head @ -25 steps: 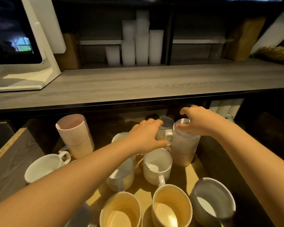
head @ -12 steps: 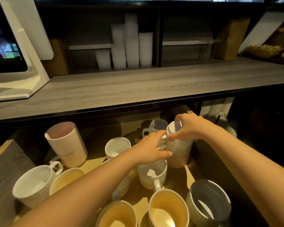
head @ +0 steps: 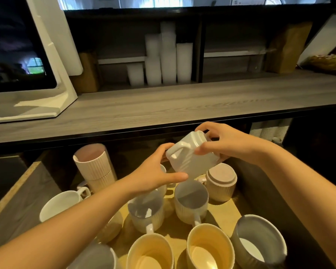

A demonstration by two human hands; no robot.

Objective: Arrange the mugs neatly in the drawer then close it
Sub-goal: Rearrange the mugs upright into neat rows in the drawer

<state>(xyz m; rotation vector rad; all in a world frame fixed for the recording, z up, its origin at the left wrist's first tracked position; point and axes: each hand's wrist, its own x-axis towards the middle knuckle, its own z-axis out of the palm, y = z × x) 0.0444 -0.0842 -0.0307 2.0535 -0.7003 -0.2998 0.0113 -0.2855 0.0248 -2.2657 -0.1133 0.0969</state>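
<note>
One white ribbed mug [head: 192,160] hangs tilted above the open drawer [head: 223,216]. The left hand [head: 153,173] grips it from the near side and the right hand [head: 227,142] grips its far end. Just below it stands an upturned pink mug [head: 221,181], with upright mugs [head: 190,199] nearer.

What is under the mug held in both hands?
Below the held mug, an upturned pink mug and an upright grey mug stand in the drawer. The left hand covers most of another mug there.
</note>
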